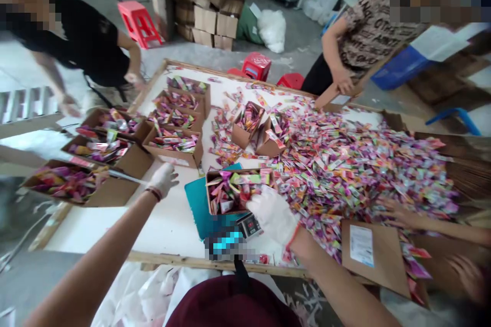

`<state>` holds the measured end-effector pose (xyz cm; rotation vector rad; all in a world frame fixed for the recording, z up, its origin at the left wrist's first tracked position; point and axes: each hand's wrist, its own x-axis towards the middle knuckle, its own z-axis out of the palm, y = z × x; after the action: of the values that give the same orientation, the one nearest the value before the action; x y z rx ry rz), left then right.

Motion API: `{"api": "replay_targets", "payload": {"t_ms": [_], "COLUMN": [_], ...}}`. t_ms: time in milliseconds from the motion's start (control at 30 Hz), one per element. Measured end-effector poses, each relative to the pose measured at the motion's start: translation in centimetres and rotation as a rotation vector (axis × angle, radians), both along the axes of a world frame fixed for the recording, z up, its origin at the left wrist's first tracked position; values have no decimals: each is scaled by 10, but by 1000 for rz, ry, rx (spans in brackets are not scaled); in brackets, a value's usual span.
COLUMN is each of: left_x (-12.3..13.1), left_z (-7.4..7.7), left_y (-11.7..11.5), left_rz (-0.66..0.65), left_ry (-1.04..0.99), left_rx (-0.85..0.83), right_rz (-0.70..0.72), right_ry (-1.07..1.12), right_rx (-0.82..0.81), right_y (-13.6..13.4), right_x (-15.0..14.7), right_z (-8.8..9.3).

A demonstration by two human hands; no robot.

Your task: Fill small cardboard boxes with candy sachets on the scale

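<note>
An open cardboard box [226,211] full of small colourful packets [251,179] rests on a teal-topped scale [195,204] with a lit blue display. My right hand [274,214], in a white glove, is at the box's right front corner. Its fingers are bent together over the packets, and what they hold, if anything, is hidden. To the left of the scale, my left hand [164,180], also gloved, hovers over the white table [169,225] with fingers apart and nothing in them. Filled boxes [172,158] stand just beyond it.
A large heap of loose packets [345,173] covers the table's right side. More filled boxes [115,191] line the left edge. Two boxes [241,135] stand behind the scale. Co-workers stand at far left and far right; another person's hand [401,213] reaches over the heap, near a labelled box [383,271].
</note>
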<state>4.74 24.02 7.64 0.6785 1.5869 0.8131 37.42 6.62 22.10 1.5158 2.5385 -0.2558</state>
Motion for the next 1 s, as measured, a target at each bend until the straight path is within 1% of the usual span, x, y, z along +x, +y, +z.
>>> {"api": "replay_targets", "payload": {"t_ms": [67, 133, 167, 233, 267, 333, 400, 467, 500, 567, 700, 800, 867, 1000], "left_x": [-9, -17, -20, -25, -26, -26, -24, -20, -18, -14, -8, -5, -4, 0], "left_z": [0, -4, -7, -15, -20, -29, -37, -40, -41, -40, -35, -33, -32, -28], "left_y": [-47, -97, -122, -170, -192, -235, -270, -295, -304, -315, -318, -319, -321, -329], "left_rz": [22, 56, 88, 160, 199, 277, 347, 381, 382, 369, 386, 397, 398, 382], "left_ry": [-5, -6, -5, -12, -15, -20, -29, -44, -53, -58, -50, -63, -76, -73], "left_rx": [-27, -39, -58, -109, -132, -167, -196, -217, -216, -194, -160, -129, -123, -151], "right_rz": [79, 97, 93, 54, 14, -106, -208, -248, -258, -280, -288, -256, -227, -128], "right_ry": [-13, -23, -10, 77, 152, 338, 507, 619, 652, 698, 718, 627, 527, 310], "right_rx": [-52, -87, -102, -136, -146, -107, -39, 3, 13, 34, 80, 79, 50, -112], "right_y": [20, 29, 30, 29, 28, 27, 28, 32, 35, 41, 52, 58, 60, 63], "right_x": [-16, -20, -19, -10, -5, 5, 10, 9, 6, -3, -27, -43, -53, -68], "right_z": [-11, -13, -10, 3, 11, 27, 38, 42, 42, 40, 37, 34, 28, 4]}}
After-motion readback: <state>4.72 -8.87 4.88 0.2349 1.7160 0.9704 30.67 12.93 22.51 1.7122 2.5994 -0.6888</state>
